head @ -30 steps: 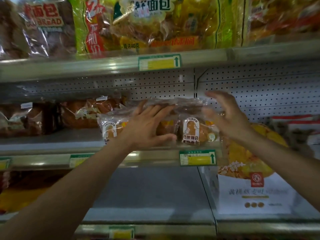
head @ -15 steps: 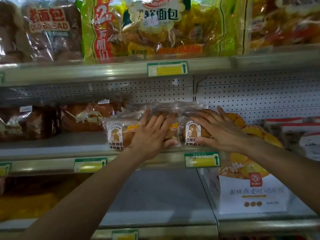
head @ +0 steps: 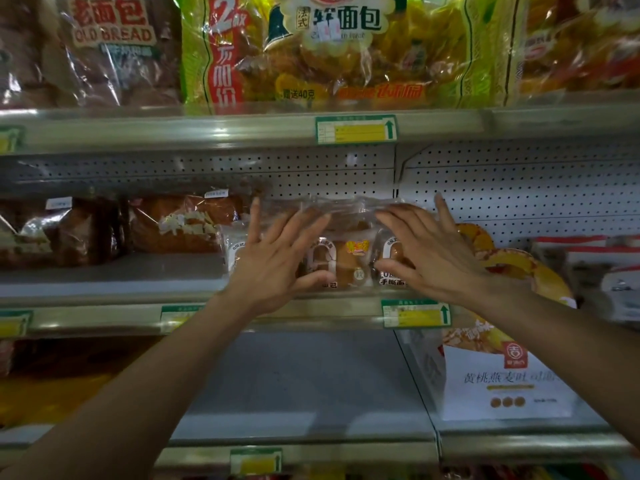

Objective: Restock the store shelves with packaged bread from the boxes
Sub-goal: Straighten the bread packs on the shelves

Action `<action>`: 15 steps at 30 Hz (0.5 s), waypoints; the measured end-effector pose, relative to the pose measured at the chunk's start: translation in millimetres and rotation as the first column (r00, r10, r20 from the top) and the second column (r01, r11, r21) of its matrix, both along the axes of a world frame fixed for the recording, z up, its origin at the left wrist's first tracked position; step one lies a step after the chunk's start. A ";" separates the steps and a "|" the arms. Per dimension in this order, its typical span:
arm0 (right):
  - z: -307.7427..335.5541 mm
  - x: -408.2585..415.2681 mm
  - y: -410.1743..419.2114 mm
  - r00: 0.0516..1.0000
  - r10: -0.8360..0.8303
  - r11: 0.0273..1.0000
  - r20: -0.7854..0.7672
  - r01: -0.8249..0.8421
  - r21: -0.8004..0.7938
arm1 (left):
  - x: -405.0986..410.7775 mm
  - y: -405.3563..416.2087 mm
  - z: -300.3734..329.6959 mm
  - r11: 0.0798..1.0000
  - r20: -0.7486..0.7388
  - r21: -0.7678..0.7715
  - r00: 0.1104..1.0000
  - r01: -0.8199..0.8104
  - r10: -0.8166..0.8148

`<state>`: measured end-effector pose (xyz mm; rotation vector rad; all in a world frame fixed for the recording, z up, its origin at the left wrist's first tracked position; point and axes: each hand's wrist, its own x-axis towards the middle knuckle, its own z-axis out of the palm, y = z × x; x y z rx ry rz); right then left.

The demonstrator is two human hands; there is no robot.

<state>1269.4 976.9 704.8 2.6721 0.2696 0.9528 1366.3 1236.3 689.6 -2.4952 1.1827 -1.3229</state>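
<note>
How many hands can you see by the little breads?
2. The left hand is spread over the left of the bread packs, the right hand over their right. None look hidden.

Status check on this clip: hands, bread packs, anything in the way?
Left hand and right hand open, fingers spread against the bread packs on the middle shelf. Packs seated at shelf front. Nothing blocking.

Bare forearms (head: 145, 386), no sleeves, no jewellery

right hand (head: 436, 258) fingers now spread, lifting off bread packs (head: 341, 261)
</note>
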 end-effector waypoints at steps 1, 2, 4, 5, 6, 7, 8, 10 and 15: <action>2.5 1.8 8.0 1.000 0.022 1.000 -0.019 -0.023 -0.008 | 3.5 12.6 2.1 1.000 -0.021 -0.006 1.000 -0.011 0.011; 4.9 4.2 17.0 0.998 0.039 0.999 -0.048 -0.039 -0.012 | 7.7 25.0 4.1 1.000 -0.057 -0.011 0.998 -0.022 0.021; 7.5 10.5 36.0 0.993 0.050 0.999 -0.104 -0.051 -0.005 | 16.4 45.9 6.6 0.999 -0.150 -0.023 0.988 -0.033 0.029; 7.7 14.9 44.7 0.989 0.040 0.999 -0.139 -0.041 0.002 | 19.7 53.6 6.9 0.999 -0.199 -0.025 0.979 -0.040 0.035; 7.7 19.5 52.4 0.983 0.020 1.000 -0.183 -0.019 0.005 | 22.4 59.0 6.7 0.999 -0.249 -0.020 0.968 -0.049 0.042; 7.8 23.8 58.8 0.974 -0.002 1.000 -0.225 0.003 0.003 | 24.2 62.1 6.1 0.998 -0.305 -0.011 0.951 -0.055 0.049; 7.8 27.0 64.0 0.968 -0.015 1.000 -0.252 0.017 0.006 | 24.8 63.5 5.5 0.998 -0.362 -0.007 0.931 -0.057 0.051; 8.8 30.3 69.0 0.967 -0.007 1.000 -0.253 0.013 0.021 | 25.0 62.6 4.7 0.999 -0.439 -0.026 0.898 -0.044 0.028; 12.1 28.8 72.9 0.976 0.033 0.999 -0.216 -0.034 -0.001 | 23.9 57.8 -1.1 0.994 -0.320 -0.112 0.947 -0.001 -0.035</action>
